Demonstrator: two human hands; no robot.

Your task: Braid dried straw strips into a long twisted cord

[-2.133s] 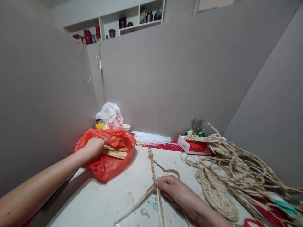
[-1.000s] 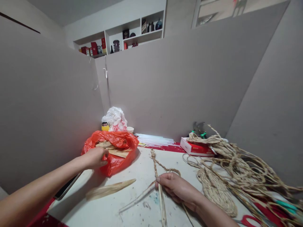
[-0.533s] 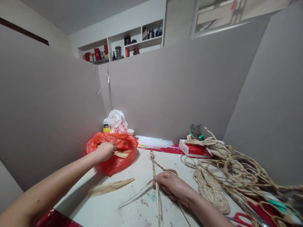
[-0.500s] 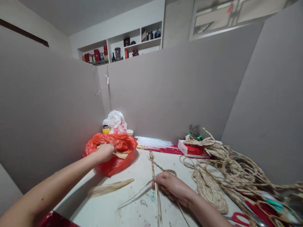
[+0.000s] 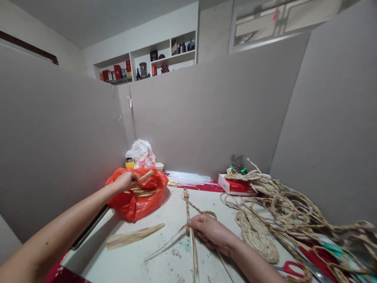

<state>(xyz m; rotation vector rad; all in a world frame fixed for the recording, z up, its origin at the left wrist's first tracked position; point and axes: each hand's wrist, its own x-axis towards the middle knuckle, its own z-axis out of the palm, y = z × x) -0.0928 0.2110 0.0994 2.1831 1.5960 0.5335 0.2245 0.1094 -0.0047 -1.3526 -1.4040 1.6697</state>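
My left hand (image 5: 127, 181) is closed on a pale dried husk strip (image 5: 146, 176) at the mouth of a red plastic bag (image 5: 129, 208). More dried strips (image 5: 143, 192) lie inside that bag. Between the thumb and fingers of my right hand (image 5: 207, 230), a thin braid (image 5: 187, 204) of the same tan fibre is pinched. Its knotted end points away from me, and loose strands (image 5: 193, 255) trail toward me and to the left. A single flat dried husk (image 5: 134, 236) rests on the white tabletop (image 5: 159, 255), between the bag and the braid.
Coiled braided cord (image 5: 256, 236) and a tangled heap of cord (image 5: 282, 200) fill the right side. Red-handled scissors (image 5: 294, 269) lie near it. Behind are a red and white box (image 5: 237, 185), translucent sticks (image 5: 188, 178), a white cup (image 5: 159, 166) and a yellow jar (image 5: 129, 162).
My left hand has risen slightly and moved left, lifting a husk strip up from among those in the red bag. My right hand keeps its pinch on the braid. The view has shifted slightly.
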